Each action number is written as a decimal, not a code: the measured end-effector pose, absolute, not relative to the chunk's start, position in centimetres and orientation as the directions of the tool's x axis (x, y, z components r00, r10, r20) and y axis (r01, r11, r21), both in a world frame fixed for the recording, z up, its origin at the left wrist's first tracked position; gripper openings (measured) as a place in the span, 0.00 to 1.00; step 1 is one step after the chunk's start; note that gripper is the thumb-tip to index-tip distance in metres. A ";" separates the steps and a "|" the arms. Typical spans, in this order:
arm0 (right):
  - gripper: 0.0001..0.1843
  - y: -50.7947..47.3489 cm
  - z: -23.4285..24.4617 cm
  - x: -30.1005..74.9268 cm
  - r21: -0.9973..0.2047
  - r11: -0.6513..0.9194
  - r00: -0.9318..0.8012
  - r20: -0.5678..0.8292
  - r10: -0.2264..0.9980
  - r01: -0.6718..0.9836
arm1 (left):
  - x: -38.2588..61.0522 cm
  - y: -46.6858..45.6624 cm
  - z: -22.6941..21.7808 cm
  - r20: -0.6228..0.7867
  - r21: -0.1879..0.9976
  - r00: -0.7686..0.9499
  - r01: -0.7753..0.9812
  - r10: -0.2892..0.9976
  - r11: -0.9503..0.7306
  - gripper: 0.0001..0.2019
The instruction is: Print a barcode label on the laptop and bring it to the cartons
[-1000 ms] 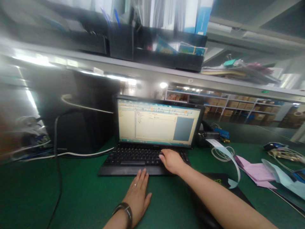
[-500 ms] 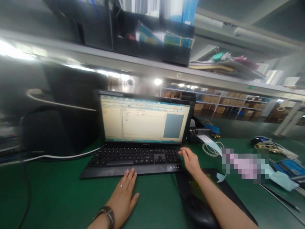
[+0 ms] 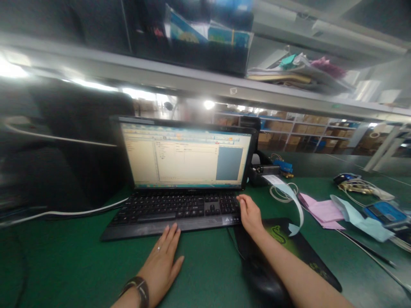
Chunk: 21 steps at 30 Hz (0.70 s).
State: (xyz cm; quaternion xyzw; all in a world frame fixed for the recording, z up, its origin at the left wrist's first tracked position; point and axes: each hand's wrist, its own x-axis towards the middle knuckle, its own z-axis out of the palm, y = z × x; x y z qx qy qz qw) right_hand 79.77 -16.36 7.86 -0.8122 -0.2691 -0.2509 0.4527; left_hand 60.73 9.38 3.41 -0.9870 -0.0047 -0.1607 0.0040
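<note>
A black laptop (image 3: 180, 171) stands open on the green table (image 3: 64, 265), its screen lit with a pale window. My left hand (image 3: 162, 261) lies flat and open on the table, fingertips touching the laptop's front edge; it wears a ring and a dark wristband. My right hand (image 3: 249, 214) rests at the right end of the keyboard (image 3: 173, 207), fingers loosely curved over the last keys, holding nothing. Under my right forearm lie a black mouse (image 3: 263, 280) and a black mouse pad (image 3: 295, 252) with a green mark.
A small label printer (image 3: 261, 171) behind the laptop feeds a long paper strip (image 3: 293, 205). Pink sheets (image 3: 323, 211), light blue paper (image 3: 359, 218), coiled cables and a blue device (image 3: 383, 211) lie at the right. A dark box fills the left; a shelf runs overhead.
My right hand left the middle keys and moved to the keyboard's right end. The view swung right, so the laptop sits further left. The left hand stayed flat.
</note>
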 end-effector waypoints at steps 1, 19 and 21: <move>0.14 -16.2 7.8 79.7 -0.598 -0.445 0.725 0.659 0.200 0.666 | 60.8 9.4 3.5 0.310 -0.011 0.951 0.010 0.006 -1.000 0.30; 0.13 -16.1 7.3 79.8 -0.497 -0.449 0.653 0.683 0.327 0.743 | 60.6 9.4 4.1 0.320 -0.017 0.947 -0.003 -0.009 -1.000 0.31; 0.13 -16.2 7.2 79.9 -0.495 -0.453 0.654 0.682 0.327 0.742 | 60.6 9.3 4.1 0.320 -0.010 0.947 -0.005 -0.008 -1.000 0.30</move>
